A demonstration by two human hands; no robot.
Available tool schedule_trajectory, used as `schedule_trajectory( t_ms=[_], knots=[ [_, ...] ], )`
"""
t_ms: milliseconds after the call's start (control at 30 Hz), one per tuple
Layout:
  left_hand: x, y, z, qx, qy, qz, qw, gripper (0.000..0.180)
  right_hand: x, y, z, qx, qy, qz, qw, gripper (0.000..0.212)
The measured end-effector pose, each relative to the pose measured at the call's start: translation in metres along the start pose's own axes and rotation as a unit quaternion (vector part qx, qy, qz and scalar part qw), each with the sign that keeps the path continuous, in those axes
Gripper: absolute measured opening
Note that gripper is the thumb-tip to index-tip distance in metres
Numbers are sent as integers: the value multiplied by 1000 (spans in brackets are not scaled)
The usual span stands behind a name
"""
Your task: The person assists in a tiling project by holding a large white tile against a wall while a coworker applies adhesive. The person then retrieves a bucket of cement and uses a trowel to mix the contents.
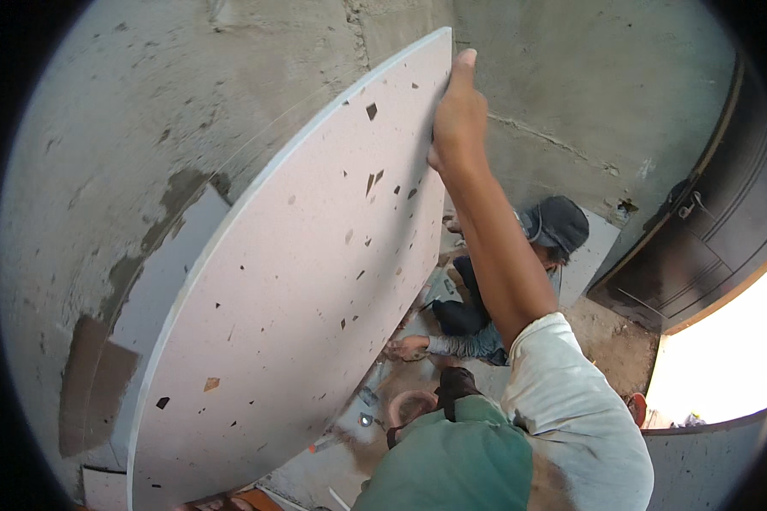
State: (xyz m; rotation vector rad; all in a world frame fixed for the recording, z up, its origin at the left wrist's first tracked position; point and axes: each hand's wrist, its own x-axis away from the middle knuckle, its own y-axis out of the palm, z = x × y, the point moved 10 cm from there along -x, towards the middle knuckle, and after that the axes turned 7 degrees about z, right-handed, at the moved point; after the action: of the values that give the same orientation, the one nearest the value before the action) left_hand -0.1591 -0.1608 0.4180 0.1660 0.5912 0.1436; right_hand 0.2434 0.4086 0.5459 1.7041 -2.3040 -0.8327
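Note:
A large pale-pink terrazzo-look tile (273,281) with scattered dark and brown chips stands upright and tilted before me, filling the middle of the view. My right hand (461,119) grips its right edge near the top corner. The thumb points up along that edge, while part of the fingers is hidden by the tile. My right arm reaches up from a cream sleeve. My left hand cannot be made out; the tile covers much of the lower left.
A co-worker in a dark cap (561,223) crouches beyond my arm, one hand (409,347) near the floor. Laid tiles (158,277) and wet mortar (98,383) line the rough left wall. A reddish bowl (411,407) sits below the tile. A dark door (716,221) stands at right.

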Motion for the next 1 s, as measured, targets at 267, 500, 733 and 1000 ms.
schedule_trajectory(
  t_ms=[267,500,733,1000],
  knots=[
    [75,203,72,66,-86,62,992,66,-159,23,53,10,34,-10,999,71],
    [108,283,44,27,-108,48,993,85,-260,36,84,-48,-4,-2,999,71],
    [134,338,26,38,-159,27,986,86,-323,31,131,-60,-12,6,998,69],
    [151,367,-4,45,-144,9,988,83,-353,20,198,-40,45,5,998,67]
  ],
)
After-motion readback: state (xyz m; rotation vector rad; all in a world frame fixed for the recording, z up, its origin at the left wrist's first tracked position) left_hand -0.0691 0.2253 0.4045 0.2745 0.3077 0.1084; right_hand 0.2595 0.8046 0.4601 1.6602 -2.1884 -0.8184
